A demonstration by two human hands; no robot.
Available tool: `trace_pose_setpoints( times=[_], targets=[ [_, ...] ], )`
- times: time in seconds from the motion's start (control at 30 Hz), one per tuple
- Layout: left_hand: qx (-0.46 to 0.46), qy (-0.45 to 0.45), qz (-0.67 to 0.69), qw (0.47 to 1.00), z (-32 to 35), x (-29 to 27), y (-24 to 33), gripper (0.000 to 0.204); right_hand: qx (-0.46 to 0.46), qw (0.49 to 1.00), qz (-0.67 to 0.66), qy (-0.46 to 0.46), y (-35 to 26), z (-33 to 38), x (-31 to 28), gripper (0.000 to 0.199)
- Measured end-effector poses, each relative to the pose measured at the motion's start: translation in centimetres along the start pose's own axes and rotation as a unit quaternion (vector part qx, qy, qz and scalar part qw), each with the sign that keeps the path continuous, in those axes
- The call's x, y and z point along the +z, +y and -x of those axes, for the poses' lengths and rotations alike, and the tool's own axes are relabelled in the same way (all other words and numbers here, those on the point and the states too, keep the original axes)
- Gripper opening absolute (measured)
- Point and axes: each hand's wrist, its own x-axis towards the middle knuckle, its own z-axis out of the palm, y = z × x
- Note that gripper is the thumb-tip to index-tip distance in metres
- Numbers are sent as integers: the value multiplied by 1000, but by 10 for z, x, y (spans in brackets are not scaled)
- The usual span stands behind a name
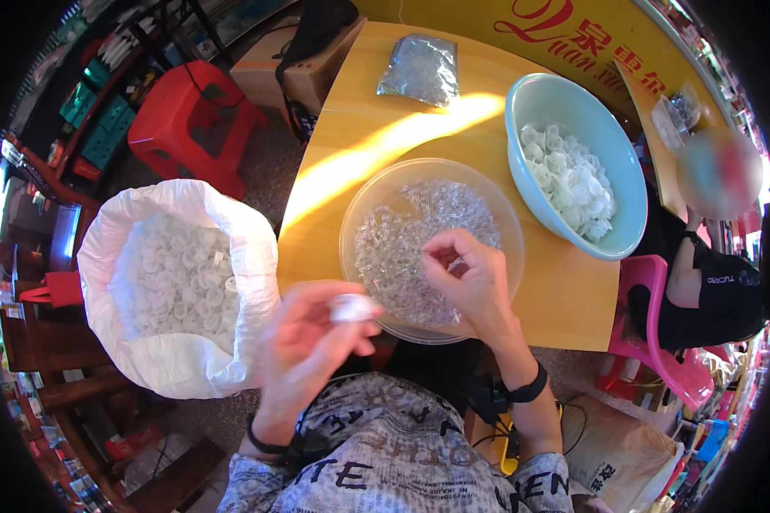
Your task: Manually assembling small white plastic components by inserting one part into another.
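Note:
Between the fingers of my left hand [299,346] is a small round white plastic piece [351,309], blurred by motion, at the near left rim of a round translucent tub [346,256]. Small clear plastic parts [393,239] fill the tub in a loose heap. Over its right half hovers my right hand [479,282], thumb and forefinger pinched together; what they hold, if anything, is too small to make out. To the left stands a white sack [261,256] full of white round plastic pieces [175,286]. A light blue basin [631,192] at the right holds similar white pieces [573,188].
A silvery clear bag [419,70] lies at the far end of the yellow wooden table [325,141]. Left of the table is a red stool [180,128], with a cardboard box [274,64] behind it. Another person [701,282] sits at the right near a pink chair [659,333].

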Motion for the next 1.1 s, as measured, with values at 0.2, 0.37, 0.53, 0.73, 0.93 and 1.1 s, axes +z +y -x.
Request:
trace_pose_setpoints(
  times=[0.2,0.37,0.53,0.73,0.93,1.1],
  targets=[
    [-95,-82,89,988,-37,22,-50,23,181,921,-344,24,-4,13,-29,12],
    [-118,-91,80,986,-43,34,-51,27,188,899,-394,26,-2,23,-33,15],
    [-109,-98,52,988,-44,38,-51,27,161,904,-397,4,-8,24,-25,14],
    [-125,-80,31,988,-40,34,-48,17,155,901,-405,-5,-10,26,-22,14],
    [-79,-58,-5,995,-39,34,-46,15,165,906,-389,-3,-12,26,-19,12],
    [23,-30,-75,996,-40,34,-50,10,137,932,-335,6,-15,27,-16,9]
  ],
)
